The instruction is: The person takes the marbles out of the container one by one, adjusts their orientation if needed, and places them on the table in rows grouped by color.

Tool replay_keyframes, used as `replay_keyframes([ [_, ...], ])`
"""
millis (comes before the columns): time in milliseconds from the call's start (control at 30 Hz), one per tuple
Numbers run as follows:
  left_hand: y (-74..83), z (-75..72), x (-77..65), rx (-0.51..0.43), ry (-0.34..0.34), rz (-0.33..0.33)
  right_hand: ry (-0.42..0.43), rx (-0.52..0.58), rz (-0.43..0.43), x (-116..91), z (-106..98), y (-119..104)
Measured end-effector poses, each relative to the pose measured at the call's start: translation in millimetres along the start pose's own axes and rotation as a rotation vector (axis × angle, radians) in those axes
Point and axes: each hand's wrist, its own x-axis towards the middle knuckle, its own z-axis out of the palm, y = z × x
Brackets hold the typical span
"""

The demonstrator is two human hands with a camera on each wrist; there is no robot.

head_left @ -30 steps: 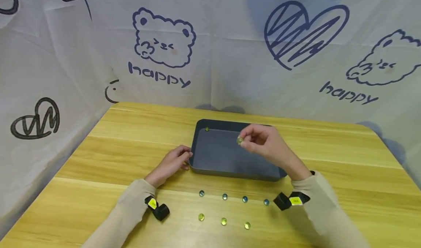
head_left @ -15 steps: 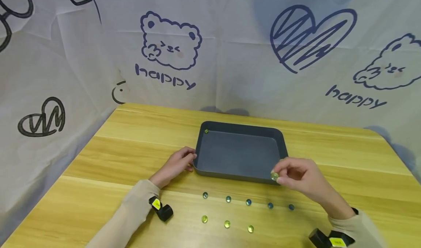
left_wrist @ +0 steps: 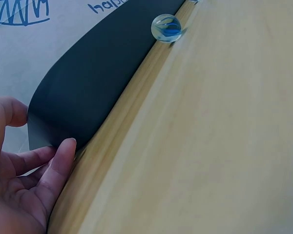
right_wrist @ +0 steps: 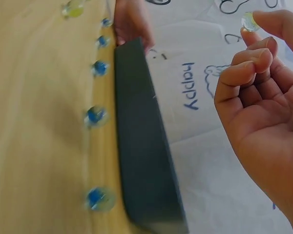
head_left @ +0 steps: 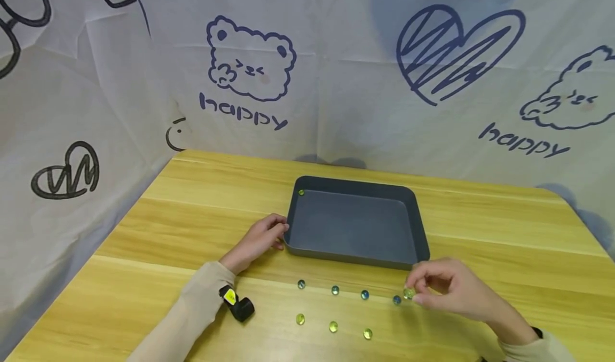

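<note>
My right hand (head_left: pixel 454 289) pinches a clear yellow-green marble (head_left: pixel 409 293) between thumb and index finger, held in the air just off the tray's near right corner. The same marble (right_wrist: pixel 250 21) shows in the right wrist view, with the other fingers curled below it. My left hand (head_left: pixel 257 243) grips the left edge of a dark grey rectangular tray (head_left: pixel 357 259); in the left wrist view its fingers (left_wrist: pixel 62 156) lie against the tray's corner. One yellow-green marble (head_left: pixel 301 192) sits in the tray's far left corner.
In front of the tray runs a row of several blue marbles (head_left: pixel 334 290); the rightmost (right_wrist: pixel 98 199) is hidden by my right hand in the head view. Nearer lie 3 yellow-green marbles (head_left: pixel 333 327). A white cloth with drawings (head_left: pixel 346 95) hangs behind the wooden table (head_left: pixel 211 186).
My right hand has moved from above the tray to the right and nearer me, still pinching the yellow-green marble. The left hand stays on the tray, and the head view has shifted slightly.
</note>
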Motion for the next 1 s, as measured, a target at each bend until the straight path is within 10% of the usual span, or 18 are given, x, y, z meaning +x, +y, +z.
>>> replay_keyframes([
  [533, -2.1, 0.4, 0.2, -0.011, -0.005, 0.003, -0.164, 0.102, 0.268, -30.0, 19.3, 24.0],
  [1000, 2.1, -1.7, -2.0, 0.006, -0.010, 0.008, -0.117, 0.042, 0.448, -40.4, 24.2, 22.9],
])
